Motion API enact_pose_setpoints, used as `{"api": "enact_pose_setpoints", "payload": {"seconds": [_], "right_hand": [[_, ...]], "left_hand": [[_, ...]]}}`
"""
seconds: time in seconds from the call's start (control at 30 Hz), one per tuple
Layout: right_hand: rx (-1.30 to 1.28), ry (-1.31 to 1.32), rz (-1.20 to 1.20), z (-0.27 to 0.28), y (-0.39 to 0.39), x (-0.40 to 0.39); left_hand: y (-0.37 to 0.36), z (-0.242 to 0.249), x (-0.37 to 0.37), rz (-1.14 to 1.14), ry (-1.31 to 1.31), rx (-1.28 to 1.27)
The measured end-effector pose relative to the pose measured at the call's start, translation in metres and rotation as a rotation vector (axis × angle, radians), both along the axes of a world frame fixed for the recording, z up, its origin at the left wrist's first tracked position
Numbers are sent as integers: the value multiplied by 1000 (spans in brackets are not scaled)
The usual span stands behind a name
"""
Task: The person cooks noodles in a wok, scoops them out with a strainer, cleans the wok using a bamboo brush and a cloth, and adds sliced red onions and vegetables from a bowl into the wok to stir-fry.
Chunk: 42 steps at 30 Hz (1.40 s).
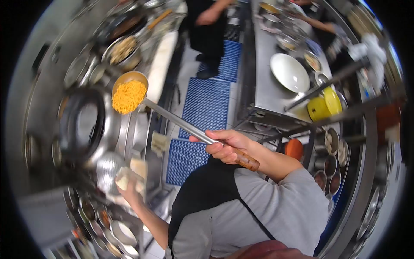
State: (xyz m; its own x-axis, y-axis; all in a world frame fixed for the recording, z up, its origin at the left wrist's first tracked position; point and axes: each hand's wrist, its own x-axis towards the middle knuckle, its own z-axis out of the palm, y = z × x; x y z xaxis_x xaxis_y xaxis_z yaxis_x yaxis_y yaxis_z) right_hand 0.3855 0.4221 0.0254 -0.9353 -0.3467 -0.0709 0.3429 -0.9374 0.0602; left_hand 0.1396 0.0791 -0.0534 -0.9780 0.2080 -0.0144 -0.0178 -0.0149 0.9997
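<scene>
My right hand (226,146) is wrapped round the long handle of a ladle (177,122) with a wooden grip end. Its bowl is heaped with yellow noodles (129,96) and is held out to the left, near a dark wok (82,125) on the stove. Lower left, my left hand (128,186) is closed on a folded white cloth (124,179). That hand is right beside a shiny, rounded metal vessel (110,169) at the counter's edge.
A steel pan of pale food (123,52) stands beyond the ladle. Ingredient containers (123,233) crowd the lower left. Across the blue floor mats (205,103), a steel counter holds a large white plate (290,72) and a yellow container (317,108). A person in black (207,39) stands in the aisle.
</scene>
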Motion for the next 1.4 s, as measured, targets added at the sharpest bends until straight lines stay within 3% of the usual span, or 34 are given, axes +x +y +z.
{"api": "enact_pose_setpoints", "payload": {"seconds": [0.17, 0.37, 0.5, 0.6, 0.67, 0.7, 0.8, 0.83, 1.03, 1.13, 1.2, 1.27, 1.3, 1.4], "right_hand": [[1, 11, -310, -4, 46, 40], [152, -44, -715, -1, 110, 72], [237, -110, -924, 2, 146, 92], [216, -146, -1051, 9, 166, 106], [195, -132, -1127, 18, 178, 116], [153, -149, -1174, 25, 183, 118], [121, -94, -1258, 26, 196, 122], [104, -68, -1288, 27, 200, 123], [42, -76, -1440, 45, 213, 124], [-20, -83, -1567, 61, 223, 114], [-17, -58, -1650, 72, 231, 110], [-4, -51, -1724, 80, 243, 108], [-10, -53, -1764, 88, 249, 107], [20, -70, -1875, 101, 265, 103]], "left_hand": [[129, -16, -23, -377, -42, 39], [290, 4, 10, -996, -265, -136], [378, -20, 40, -1110, -419, -61], [450, -11, 66, -1265, -485, -59], [505, 5, 96, -1397, -361, -83], [547, 15, 121, -1600, -89, -236], [575, 41, 189, -1714, 915, -355], [588, 18, 209, -1769, 1122, -372], [633, 2, 245, -1616, 1274, 371], [696, 11, 268, -1879, 849, 243], [755, -4, 315, -1769, 1052, 278], [798, -12, 371, -1669, 1086, 231], [827, -31, 407, -1644, 1278, 251], [882, -80, 488, -1527, 1454, 104]]}}
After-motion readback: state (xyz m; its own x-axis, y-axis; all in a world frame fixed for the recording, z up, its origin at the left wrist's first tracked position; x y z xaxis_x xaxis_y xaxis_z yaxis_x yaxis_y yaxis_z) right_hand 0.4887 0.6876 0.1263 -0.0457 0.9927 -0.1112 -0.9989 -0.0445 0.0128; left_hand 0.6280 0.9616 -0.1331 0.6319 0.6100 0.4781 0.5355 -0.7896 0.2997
